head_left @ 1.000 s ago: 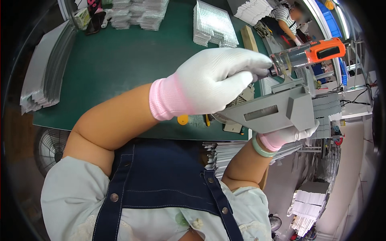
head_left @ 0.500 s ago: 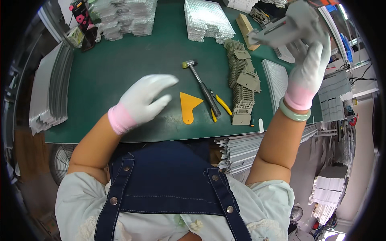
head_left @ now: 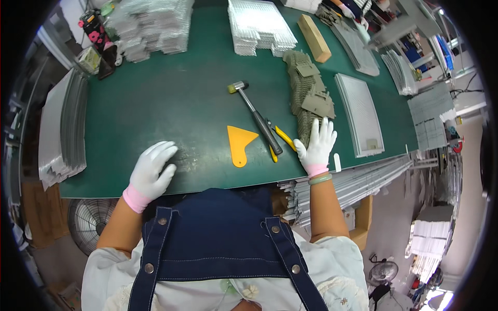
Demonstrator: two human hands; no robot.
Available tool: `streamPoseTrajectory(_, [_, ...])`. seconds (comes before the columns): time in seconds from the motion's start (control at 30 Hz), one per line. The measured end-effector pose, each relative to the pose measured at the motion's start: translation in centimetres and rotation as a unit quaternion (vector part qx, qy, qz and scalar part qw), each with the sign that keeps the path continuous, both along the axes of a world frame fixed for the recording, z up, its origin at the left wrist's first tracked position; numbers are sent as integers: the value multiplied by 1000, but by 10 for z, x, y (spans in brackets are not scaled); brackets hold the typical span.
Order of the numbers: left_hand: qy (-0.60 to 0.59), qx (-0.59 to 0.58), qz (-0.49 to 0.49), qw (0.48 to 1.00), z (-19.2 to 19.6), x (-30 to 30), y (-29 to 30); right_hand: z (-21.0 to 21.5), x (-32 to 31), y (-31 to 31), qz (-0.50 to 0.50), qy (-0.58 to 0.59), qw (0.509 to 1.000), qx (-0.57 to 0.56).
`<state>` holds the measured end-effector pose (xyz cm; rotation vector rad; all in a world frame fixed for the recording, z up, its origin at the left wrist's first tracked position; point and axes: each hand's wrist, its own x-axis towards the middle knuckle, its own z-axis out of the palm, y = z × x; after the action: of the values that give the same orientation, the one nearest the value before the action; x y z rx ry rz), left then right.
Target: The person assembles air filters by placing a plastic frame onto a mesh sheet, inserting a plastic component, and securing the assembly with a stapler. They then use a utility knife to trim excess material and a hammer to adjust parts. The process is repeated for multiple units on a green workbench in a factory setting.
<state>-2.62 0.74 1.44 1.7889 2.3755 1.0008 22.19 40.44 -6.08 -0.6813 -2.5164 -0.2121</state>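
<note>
My left hand (head_left: 150,171), in a white glove with a pink cuff, hovers at or just over the green table's near edge. Its fingers are stretched forward with nothing in them. My right hand (head_left: 317,147), gloved alike, lies with fingers spread over the near end of a row of olive-grey plastic plates (head_left: 307,85). Whether it presses on them I cannot tell. Between my hands are a yellow scraper (head_left: 239,145), a hammer (head_left: 258,116) with a black grip, and pliers (head_left: 285,138) with yellow handles, partly under the hammer.
Right of the plates lies a white ribbed panel (head_left: 359,114). A wooden block (head_left: 314,39) and bubble-wrap stacks (head_left: 262,26) stand at the back. Grey panels (head_left: 65,124) are piled at the left edge. A co-worker's gloved hand (head_left: 346,10) shows at the far right.
My right hand came down from the upper right to the plates and no longer holds the grey part it had. My left hand drew back toward the near edge.
</note>
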Motion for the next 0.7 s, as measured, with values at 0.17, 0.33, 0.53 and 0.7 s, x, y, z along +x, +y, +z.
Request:
streamPoseTrajectory(0.17, [7,20,-8,1000,1,-10,-2,30,-22,-5,41,-15,999,11])
streamPoseTrajectory(0.33, [140,97,145,975,22,-60,-30,21,-3,-2,-5,-63,998,5])
streamPoseTrajectory(0.53, [180,-57,613,767,73,-192,-238,-6,6,17,41,10,996,83])
streamPoseTrajectory(0.7, [-173,-249,595,744,88,-232,-351,-8,6,-11,6,84,992,89])
